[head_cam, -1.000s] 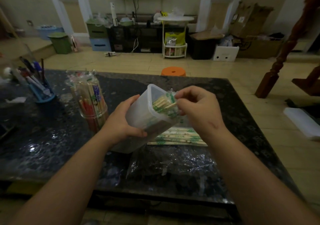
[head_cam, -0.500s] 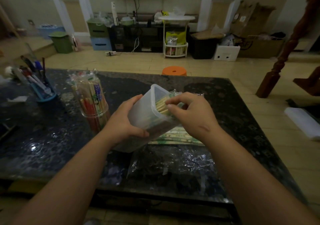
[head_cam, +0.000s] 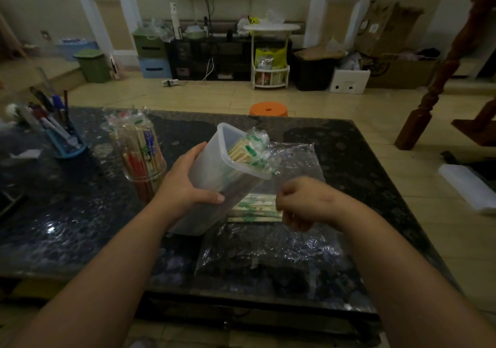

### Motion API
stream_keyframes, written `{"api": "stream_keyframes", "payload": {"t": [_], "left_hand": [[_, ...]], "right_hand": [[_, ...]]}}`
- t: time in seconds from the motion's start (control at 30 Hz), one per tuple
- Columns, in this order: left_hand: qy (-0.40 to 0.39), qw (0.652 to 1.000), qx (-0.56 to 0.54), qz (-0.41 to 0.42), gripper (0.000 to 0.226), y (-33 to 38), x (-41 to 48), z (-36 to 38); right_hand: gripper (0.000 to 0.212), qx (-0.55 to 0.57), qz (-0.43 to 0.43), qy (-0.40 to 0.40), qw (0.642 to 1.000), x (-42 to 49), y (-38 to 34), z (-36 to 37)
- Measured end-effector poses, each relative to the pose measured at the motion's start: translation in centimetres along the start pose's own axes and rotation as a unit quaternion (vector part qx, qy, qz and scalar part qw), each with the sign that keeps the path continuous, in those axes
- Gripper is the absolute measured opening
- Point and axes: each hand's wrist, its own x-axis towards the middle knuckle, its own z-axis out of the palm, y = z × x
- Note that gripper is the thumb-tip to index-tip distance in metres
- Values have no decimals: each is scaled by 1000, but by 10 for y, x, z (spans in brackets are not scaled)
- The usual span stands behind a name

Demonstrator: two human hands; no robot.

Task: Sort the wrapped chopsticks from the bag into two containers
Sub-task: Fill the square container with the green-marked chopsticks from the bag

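My left hand [head_cam: 185,186] grips a translucent white plastic container [head_cam: 214,170] tilted to the right, its base on the dark table [head_cam: 67,227]. Green-printed wrapped chopsticks [head_cam: 247,152] stick out of its mouth. My right hand [head_cam: 303,202] hangs below and right of the mouth with fingers curled, above a small flat pile of green-printed wrapped chopsticks [head_cam: 255,209] on the table. Whether it holds anything is hidden. A crumpled clear plastic bag [head_cam: 271,251] lies under both hands. To the left stands a clear round container [head_cam: 142,160] packed with red- and blue-printed wrapped chopsticks.
A blue pen holder [head_cam: 63,138] with pens stands at the table's far left. An orange stool [head_cam: 268,109] sits just beyond the table's far edge. A wooden post [head_cam: 440,79] rises at the right, and a white object [head_cam: 467,186] lies on the floor there.
My right hand has left the container's mouth and dropped down toward the pile on the table. The chopsticks it pushed in now stay in the tilted container.
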Motion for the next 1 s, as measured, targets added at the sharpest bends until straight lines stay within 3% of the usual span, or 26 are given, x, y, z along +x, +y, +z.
{"api": "stream_keyframes", "payload": {"t": [0.1,0.2,0.3,0.43,0.67,0.87,0.93,1.0], "left_hand": [[2,1000,3,2,123,1,0,0],[5,1000,4,3,124,1,0,1],[0,1000,6,6,124,0,-1,0],[-1,1000,5,12,121,0,-1,0],[0,1000,4,10,124,-2,-1,0],[-1,1000,12,12,122,0,0,1],[0,1000,12,11,122,0,-1,1],[-2,1000,12,9,123,0,0,1]], "right_hand": [[12,-73,56,-164,982,-4,2,9],[23,-125,119,-255,951,-4,1,23],[26,-168,141,-243,945,4,5,35],[27,-303,81,-194,930,11,7,42],[31,-371,88,-184,906,12,7,53],[39,-458,130,-212,853,16,19,57],[43,-462,154,-192,852,22,29,63],[61,-446,168,-136,869,26,41,70]]}}
